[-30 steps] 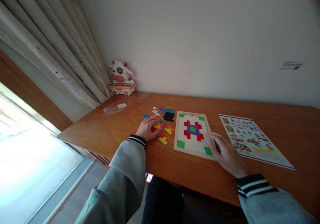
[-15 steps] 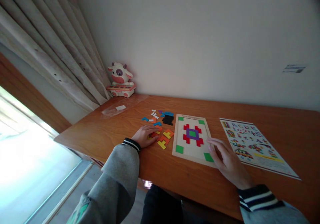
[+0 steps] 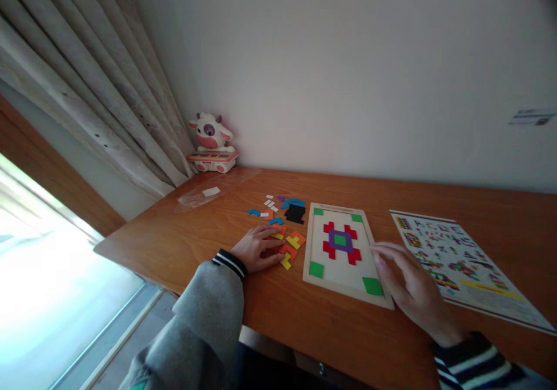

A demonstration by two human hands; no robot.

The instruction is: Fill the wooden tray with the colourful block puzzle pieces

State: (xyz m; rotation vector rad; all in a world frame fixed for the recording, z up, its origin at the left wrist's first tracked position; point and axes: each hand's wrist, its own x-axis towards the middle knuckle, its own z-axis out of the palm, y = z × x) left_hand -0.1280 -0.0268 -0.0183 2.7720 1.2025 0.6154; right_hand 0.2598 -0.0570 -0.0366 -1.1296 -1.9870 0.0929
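My left hand [image 3: 260, 251] lies over the orange and yellow puzzle pieces with its fingers spread. A fingertip reaches a yellow piece [image 3: 286, 262], and an orange piece [image 3: 289, 252] lies just beyond. To the right is a framed puzzle board [image 3: 320, 251] with green squares in its corners. Red pieces [image 3: 329, 251] surround a purple ring [image 3: 334, 241] with a green square [image 3: 340, 241] in its middle. My right hand [image 3: 413, 288] is at the board's right edge, fingers extended and apart from the thumb. Nothing shows in it.
Black pieces [image 3: 295, 213], blue pieces [image 3: 296, 202] and small white pieces [image 3: 274, 208] lie behind my left hand. A printed pattern sheet [image 3: 467, 268] is at the right. Farther back are a clear plastic bag [image 3: 191, 202] and a cow toy [image 3: 212, 143] with a keyboard.
The view has shifted slightly. The fingers of my left hand have spread farther, toward the nearest yellow piece. My right hand stays by the board's edge, and the board's pattern looks the same.
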